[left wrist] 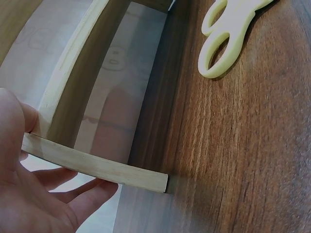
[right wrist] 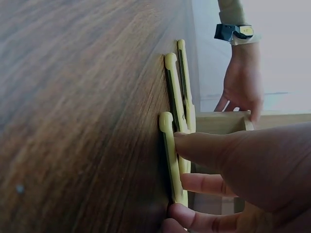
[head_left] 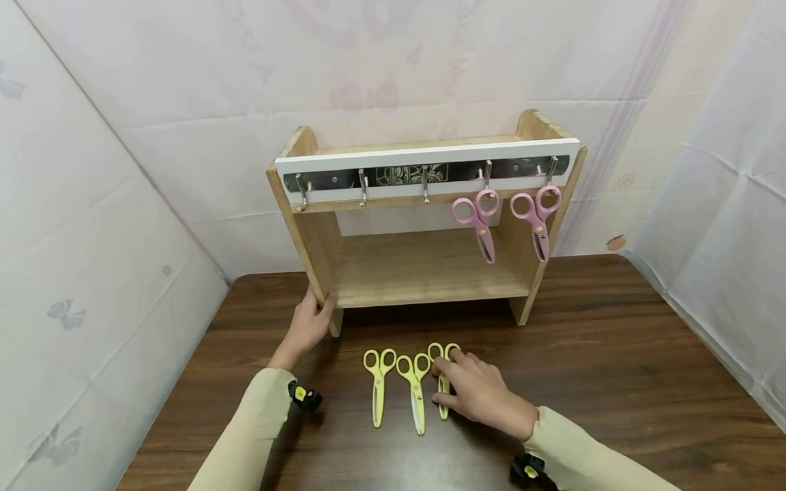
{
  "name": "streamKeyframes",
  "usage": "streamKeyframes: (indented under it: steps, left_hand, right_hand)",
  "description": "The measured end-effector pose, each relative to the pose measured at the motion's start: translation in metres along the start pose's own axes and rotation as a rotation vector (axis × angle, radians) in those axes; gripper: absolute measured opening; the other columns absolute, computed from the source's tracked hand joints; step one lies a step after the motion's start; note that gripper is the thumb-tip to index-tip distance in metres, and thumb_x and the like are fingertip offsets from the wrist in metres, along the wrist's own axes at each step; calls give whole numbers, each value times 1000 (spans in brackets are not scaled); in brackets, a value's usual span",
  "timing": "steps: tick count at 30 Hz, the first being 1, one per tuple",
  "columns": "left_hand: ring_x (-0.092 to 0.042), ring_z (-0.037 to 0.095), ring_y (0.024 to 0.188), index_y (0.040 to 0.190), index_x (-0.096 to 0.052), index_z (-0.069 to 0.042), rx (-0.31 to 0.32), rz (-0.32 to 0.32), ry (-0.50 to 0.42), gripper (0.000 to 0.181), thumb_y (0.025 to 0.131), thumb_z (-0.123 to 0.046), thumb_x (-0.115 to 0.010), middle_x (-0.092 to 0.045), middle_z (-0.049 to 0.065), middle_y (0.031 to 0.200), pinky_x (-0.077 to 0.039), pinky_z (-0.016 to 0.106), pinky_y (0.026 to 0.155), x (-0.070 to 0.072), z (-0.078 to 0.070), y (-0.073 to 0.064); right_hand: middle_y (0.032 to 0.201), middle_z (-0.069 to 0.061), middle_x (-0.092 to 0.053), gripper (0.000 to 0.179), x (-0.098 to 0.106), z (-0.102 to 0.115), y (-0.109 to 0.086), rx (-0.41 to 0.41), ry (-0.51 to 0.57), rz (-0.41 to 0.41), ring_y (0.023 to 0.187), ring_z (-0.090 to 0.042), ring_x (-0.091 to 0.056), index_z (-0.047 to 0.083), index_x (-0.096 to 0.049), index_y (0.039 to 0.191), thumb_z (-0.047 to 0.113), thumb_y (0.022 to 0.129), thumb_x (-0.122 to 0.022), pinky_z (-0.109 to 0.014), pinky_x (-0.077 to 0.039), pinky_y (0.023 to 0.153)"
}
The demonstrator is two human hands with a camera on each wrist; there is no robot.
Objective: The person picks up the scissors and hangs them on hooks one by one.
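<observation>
My left hand (head_left: 309, 326) grips the lower left side panel of a wooden shelf (head_left: 424, 266). In the left wrist view the thumb lies on the panel's inner side and the fingers (left wrist: 95, 198) on its outer side. In front of the shelf, three pairs of yellow scissors lie flat on the table: left scissors (head_left: 378, 395), middle scissors (head_left: 417, 406) and right scissors (head_left: 443, 412). My right hand (head_left: 482, 390) pinches the right pair, thumb by the blades and fingers near the handles; the fingers partly cover it.
Along the shelf's top front runs a white rail (head_left: 344, 162) with several metal hooks (head_left: 363, 187). From the two right-hand hooks hang pink scissors (head_left: 484, 239) and another pink pair (head_left: 541, 235). The brown table (head_left: 626, 382) meets cloth-covered walls (head_left: 98, 225).
</observation>
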State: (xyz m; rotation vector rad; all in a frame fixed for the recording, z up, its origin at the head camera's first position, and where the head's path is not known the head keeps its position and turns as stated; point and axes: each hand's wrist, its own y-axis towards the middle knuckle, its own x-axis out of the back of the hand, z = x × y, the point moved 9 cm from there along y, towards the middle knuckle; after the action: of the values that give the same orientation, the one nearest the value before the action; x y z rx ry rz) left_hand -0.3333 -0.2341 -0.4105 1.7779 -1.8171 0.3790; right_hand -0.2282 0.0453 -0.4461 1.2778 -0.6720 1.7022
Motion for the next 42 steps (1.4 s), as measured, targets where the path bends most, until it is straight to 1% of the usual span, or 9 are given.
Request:
streamKeyframes:
  steps: [6,12,16,21,25,30,33,37,42]
  left_hand:
    - [-57,46,127,162,-21,-12,-3,3,8,58,112,-33,-42,-50,33,145,-54,61,92,0,-1,1]
    - [-58,46,126,162,-21,-13,-6,2,16,59,112,-33,-42,-51,33,144,-54,60,92,0,0,0]
    - [-57,46,126,163,-20,-12,-8,0,21,59,112,-33,-41,-51,33,143,-54,60,93,0,0,0]
    - [-57,46,127,163,-20,-13,-2,8,19,59,112,-34,-42,-50,33,145,-53,60,94,-1,0,1]
    - [-56,46,128,163,-20,-12,-5,12,17,60,112,-34,-42,-49,33,146,-52,60,95,-1,0,1]
    - [-57,45,127,161,-23,-11,-4,7,23,57,112,-34,-42,-51,32,144,-53,60,95,-1,1,2]
    - [-57,45,127,161,-24,-12,-1,4,26,57,112,-34,-42,-52,32,143,-53,60,95,-1,1,3]
    - [-57,44,127,160,-26,-11,1,0,29,55,112,-34,-42,-52,32,144,-53,60,95,-1,0,3]
    - [-57,44,127,159,-26,-10,11,4,28,55,112,-33,-42,-52,31,144,-53,59,95,-1,1,2]
  right_hand:
    - [100,0,-57,32,1,-1,0,3,12,3,77,-21,-56,23,-70,108,38,85,-86,-36,-42,49]
    - [102,0,-58,31,5,-4,-5,12,38,14,86,-25,-60,22,-70,111,28,85,-87,-40,-45,52]
    - [97,3,-56,35,10,-11,-12,9,25,15,83,-20,-57,22,-67,115,21,86,-86,-39,-44,52]
    - [90,6,-54,38,17,-27,-17,-3,-15,-3,78,-16,-53,21,-66,117,15,85,-86,-33,-43,53]
    - [91,5,-58,32,22,-41,-17,12,-24,-47,78,-15,-54,19,-71,112,10,85,-86,-29,-42,56]
    - [88,7,-58,25,24,-53,-15,40,-28,-96,77,-13,-50,19,-73,101,7,83,-86,-25,-42,58]
    - [88,7,-58,25,25,-55,-14,51,-25,-103,76,-12,-49,19,-73,99,6,83,-86,-25,-42,58]
    - [89,6,-60,26,25,-55,-13,47,-15,-102,78,-13,-51,19,-74,100,4,82,-86,-27,-44,59]
    - [86,6,-59,24,25,-57,-10,17,17,-90,78,-14,-54,17,-74,97,2,82,-85,-29,-45,59]
